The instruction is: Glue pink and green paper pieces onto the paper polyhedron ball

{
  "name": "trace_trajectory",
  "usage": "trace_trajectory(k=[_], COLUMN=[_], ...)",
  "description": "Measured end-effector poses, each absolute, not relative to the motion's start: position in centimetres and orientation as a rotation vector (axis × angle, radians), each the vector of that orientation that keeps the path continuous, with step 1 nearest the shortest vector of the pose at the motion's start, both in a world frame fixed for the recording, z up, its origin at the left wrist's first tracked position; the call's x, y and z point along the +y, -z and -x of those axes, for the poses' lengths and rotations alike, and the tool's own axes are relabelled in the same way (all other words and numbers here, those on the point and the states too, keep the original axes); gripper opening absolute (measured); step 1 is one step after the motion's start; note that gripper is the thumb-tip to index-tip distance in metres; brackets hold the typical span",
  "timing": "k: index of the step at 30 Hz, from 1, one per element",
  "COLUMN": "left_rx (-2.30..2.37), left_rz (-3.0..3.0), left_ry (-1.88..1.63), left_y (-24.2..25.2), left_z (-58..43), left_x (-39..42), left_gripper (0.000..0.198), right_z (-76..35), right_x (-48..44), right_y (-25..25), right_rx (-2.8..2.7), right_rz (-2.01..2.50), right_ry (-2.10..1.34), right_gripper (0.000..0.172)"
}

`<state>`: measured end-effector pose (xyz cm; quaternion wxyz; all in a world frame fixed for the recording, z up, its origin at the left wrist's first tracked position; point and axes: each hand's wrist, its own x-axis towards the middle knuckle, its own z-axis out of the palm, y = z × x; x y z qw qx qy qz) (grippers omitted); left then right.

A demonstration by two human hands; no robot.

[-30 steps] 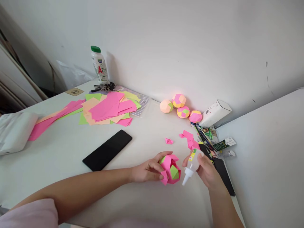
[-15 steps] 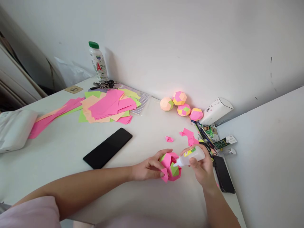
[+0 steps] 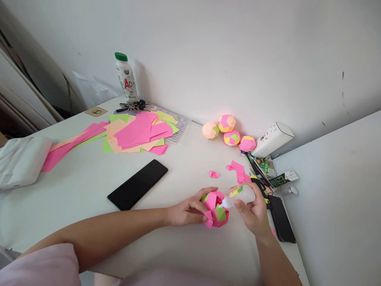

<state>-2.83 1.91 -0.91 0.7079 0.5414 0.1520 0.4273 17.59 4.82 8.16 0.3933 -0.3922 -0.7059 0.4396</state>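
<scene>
My left hand grips a partly open pink and green folded-paper ball from its left side, over the near part of the table. A pink paper flap sticks out by my left thumb. My right hand is closed around a clear glue bottle with a yellow-green label. The bottle is tilted, its white nozzle pointing down-left at the green face of the ball; whether the tip touches the paper I cannot tell. Beyond the ball lie a small folded pink piece and several joined pink pieces.
Finished paper balls sit by the wall, beside a white box. Loose coloured paper sheets and a black phone lie to the left. Scissors, pens and a dark case line the right edge. A bottle stands behind keys.
The whole view has shifted slightly. Both hands keep their hold, and the glue bottle sits a touch lower and closer to the paper ball.
</scene>
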Motion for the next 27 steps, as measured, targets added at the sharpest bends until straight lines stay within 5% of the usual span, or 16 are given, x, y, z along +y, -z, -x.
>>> trace_trajectory(k=[27], left_rx=[0.353], left_rz=[-1.249], left_ry=[-0.977], left_y=[1.09], left_z=[2.78], left_x=[1.93], left_gripper=[0.015], right_z=[-17.78], right_x=[4.66], right_y=[-8.66], right_rx=[-1.918], right_rz=[0.97], right_ry=[-1.015], right_gripper=[0.028])
